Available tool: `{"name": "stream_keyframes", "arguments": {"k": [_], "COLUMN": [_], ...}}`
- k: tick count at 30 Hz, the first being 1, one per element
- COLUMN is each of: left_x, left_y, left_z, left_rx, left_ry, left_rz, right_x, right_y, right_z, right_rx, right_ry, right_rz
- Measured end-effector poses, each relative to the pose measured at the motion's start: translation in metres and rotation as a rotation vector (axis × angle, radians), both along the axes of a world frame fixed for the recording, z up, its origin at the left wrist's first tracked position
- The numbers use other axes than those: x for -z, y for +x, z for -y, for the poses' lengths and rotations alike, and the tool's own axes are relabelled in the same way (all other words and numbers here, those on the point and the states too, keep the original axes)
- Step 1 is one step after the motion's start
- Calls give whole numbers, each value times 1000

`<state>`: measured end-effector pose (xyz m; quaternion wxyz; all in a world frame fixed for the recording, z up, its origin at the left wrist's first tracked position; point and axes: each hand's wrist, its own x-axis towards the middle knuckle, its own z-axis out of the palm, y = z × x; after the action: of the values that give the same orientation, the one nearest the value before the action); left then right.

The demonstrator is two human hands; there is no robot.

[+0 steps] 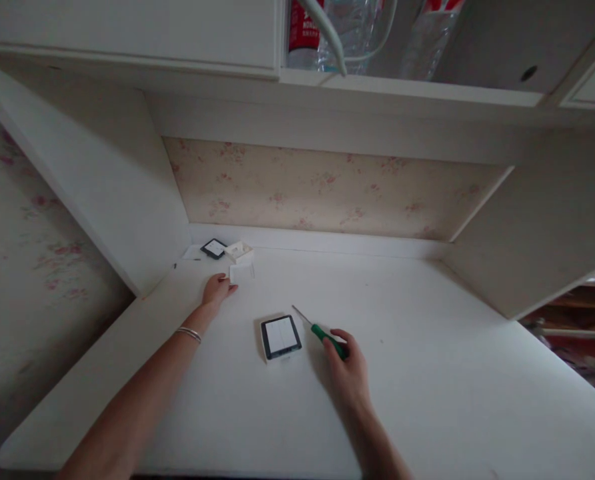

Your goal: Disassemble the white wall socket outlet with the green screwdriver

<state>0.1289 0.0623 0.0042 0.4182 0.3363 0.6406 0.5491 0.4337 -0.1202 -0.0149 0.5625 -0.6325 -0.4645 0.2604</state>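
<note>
My right hand (346,363) is wrapped round the green handle of a screwdriver (327,339). Its thin metal shaft points up and left, above the table. Just left of the tip lies a white square wall switch panel with a dark border (281,335), flat on the table. My left hand (218,289) reaches far forward, finger and thumb apart, at the left edge of a thin white square plate (241,273); whether it touches the plate I cannot tell. Behind the plate are an open white box-like frame (239,251) and a second dark-bordered panel (213,249).
The white table (427,373) runs back to a low ledge beneath floral wallpaper (322,190). A white side panel (92,167) closes off the left, another (552,220) the right. Overhead, a shelf holds plastic bottles (350,33) and a hanging white cable (330,33).
</note>
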Motion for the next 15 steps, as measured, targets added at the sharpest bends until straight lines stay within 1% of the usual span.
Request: {"name": "stream_keyframes", "arguments": {"k": [2,5,6,7,9,10,12,15], "left_x": [-3,-6,-7,-7,-6,-5,-2,2], "left_y": [6,21,27,33,44,48,57,65], "left_z": [21,63,78,93,118,128,141,146], "left_rx": [56,209,280,389,578,634,689,688], "left_ry": [36,97,121,176,225,242,282,320], "left_rz": [-54,-119,-148,-237,-345,-398,-502,-608], "right_x": [1,1,1,1,-1,-2,-7,-24], "right_y": [3,8,9,10,12,13,15,18], "right_z": [-2,-6,-7,-9,-11,-11,-10,-5], "right_rx": [31,109,139,166,211,231,271,292], "right_ry": [-12,-4,4,16,49,67,105,180], "right_rz": [-101,-223,-274,-330,-449,-504,-597,-734]}}
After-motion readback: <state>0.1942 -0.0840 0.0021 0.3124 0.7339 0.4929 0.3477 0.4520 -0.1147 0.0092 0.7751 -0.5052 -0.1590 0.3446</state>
